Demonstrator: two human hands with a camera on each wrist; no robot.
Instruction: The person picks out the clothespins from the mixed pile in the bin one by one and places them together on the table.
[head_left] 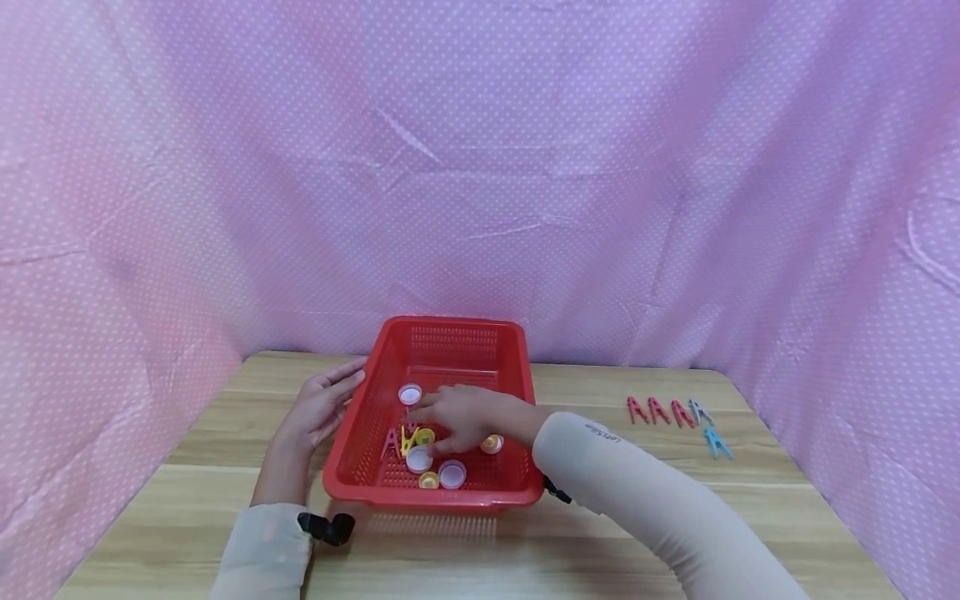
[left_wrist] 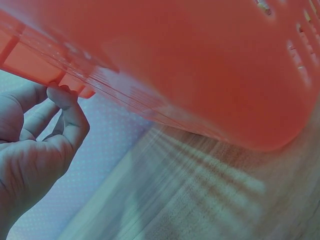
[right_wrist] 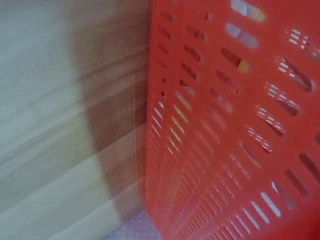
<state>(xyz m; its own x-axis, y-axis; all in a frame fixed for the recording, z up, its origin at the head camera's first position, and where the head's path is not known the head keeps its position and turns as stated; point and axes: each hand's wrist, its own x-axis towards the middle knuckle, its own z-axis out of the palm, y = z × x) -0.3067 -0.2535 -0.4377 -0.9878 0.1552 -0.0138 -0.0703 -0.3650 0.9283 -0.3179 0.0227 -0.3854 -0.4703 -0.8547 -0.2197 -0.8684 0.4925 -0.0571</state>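
Note:
A red basket (head_left: 442, 497) stands on the wooden table, with round caps, a yellow clip (head_left: 407, 441) and pink clips in its near half. My left hand (head_left: 318, 406) pinches the basket's left rim between thumb and fingers; the left wrist view shows the hand (left_wrist: 45, 125) at the rim too. Inside the basket, my right hand (head_left: 462, 417) reaches down over the caps, beside a white cap (head_left: 418, 459); its fingers are partly bent, and whether they hold anything cannot be told. In the right wrist view only the slotted basket wall (right_wrist: 200, 150) shows, without the hand.
To the right on the table (head_left: 600, 533) lie several clips: pink ones (head_left: 658, 410) in a row, a grey one (head_left: 701, 412) and a blue one (head_left: 717, 443). A pink dotted cloth (head_left: 480, 167) hangs behind and at both sides.

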